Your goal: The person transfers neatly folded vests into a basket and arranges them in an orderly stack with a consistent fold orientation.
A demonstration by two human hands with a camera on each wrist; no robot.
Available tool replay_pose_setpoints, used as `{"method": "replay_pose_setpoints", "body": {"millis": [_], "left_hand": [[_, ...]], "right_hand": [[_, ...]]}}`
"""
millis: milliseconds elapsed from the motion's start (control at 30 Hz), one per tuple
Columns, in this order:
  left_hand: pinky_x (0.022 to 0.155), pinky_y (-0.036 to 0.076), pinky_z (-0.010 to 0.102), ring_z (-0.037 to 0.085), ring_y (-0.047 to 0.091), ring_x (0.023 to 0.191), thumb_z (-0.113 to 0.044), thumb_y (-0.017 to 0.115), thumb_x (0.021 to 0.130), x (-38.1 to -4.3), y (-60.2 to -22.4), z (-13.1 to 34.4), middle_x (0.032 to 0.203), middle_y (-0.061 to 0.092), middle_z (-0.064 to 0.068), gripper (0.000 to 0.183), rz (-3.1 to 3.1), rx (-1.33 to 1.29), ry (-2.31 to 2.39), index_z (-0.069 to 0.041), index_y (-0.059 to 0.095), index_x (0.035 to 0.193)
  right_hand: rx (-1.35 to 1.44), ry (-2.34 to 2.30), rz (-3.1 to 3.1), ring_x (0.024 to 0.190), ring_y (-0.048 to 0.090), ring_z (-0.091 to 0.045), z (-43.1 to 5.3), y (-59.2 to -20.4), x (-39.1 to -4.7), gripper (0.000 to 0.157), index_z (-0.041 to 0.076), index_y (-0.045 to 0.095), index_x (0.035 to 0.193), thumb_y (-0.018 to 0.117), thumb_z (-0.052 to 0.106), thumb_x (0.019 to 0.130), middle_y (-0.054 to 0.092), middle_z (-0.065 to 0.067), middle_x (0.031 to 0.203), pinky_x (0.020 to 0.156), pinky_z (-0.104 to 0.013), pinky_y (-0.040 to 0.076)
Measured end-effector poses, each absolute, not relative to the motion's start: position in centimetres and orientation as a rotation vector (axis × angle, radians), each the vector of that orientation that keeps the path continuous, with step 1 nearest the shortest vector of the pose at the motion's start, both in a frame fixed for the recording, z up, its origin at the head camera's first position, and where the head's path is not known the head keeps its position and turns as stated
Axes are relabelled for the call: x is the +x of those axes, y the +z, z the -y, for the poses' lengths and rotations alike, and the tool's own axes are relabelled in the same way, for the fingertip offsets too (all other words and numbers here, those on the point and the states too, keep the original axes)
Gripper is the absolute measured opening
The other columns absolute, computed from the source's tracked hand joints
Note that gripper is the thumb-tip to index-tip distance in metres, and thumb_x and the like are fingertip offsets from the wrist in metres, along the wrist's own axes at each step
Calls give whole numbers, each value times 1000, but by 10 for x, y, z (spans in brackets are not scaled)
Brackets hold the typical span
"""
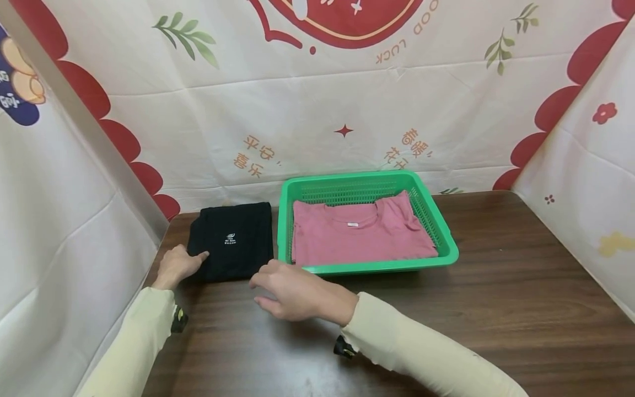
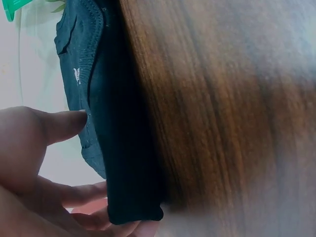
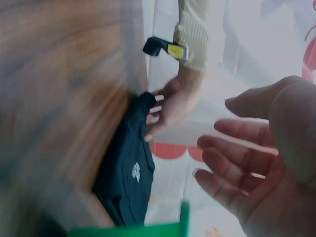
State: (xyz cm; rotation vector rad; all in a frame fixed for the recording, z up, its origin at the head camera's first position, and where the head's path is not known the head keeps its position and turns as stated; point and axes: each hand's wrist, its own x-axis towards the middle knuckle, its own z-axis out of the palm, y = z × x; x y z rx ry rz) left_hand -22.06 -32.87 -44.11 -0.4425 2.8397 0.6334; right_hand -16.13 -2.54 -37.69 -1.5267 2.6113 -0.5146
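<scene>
A folded black T-shirt [image 1: 243, 231] with a small white print lies on the table, left of a green basket. My left hand [image 1: 177, 266] grips its left edge. In the left wrist view the thumb [image 2: 69, 126] rests on top of the cloth, while the other fingers are at the side edge, partly hidden by it. My right hand [image 1: 297, 292] hovers over the table in front of the shirt and basket. Its fingers are loosely bent and hold nothing, as the right wrist view also shows.
The green plastic basket [image 1: 382, 268] stands against the back cloth, close beside the black shirt. Inside it lies a folded pink T-shirt [image 1: 357, 240]. Printed white cloth [image 1: 307, 116] hangs behind and at both sides of the brown wooden table [image 1: 496, 309].
</scene>
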Motion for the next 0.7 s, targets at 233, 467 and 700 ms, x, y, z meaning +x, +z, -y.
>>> {"method": "replay_pose_setpoints", "body": {"millis": [233, 467, 700], "left_hand": [[91, 44, 65, 54, 48, 115, -43, 61, 94, -220, -450, 335, 129, 45, 43, 77, -2834, -519, 639, 20, 40, 133], [95, 40, 66, 54, 44, 122, -52, 59, 94, -222, -453, 339, 139, 41, 40, 85, -2804, -586, 697, 17, 38, 139], [96, 41, 65, 52, 45, 123, -54, 54, 96, -223, -453, 341, 140, 41, 38, 82, -2773, -610, 732, 15, 40, 139]], "right_hand": [[-1383, -542, -2649, 117, 51, -16, 47, -404, -148, 42, 5, 57, 134, 62, 25, 98, 57, -5, 131, 99, -23, 45], [-1072, -631, -2642, 136, 38, -24, 56, -425, -152, 61, 7, 41, 148, 64, 31, 96, 38, -13, 150, 110, -35, 40], [-691, -821, -2569, 142, 38, -29, 60, -441, -169, 75, 7, 23, 157, 62, 33, 98, 14, -20, 163, 111, -44, 40]]}}
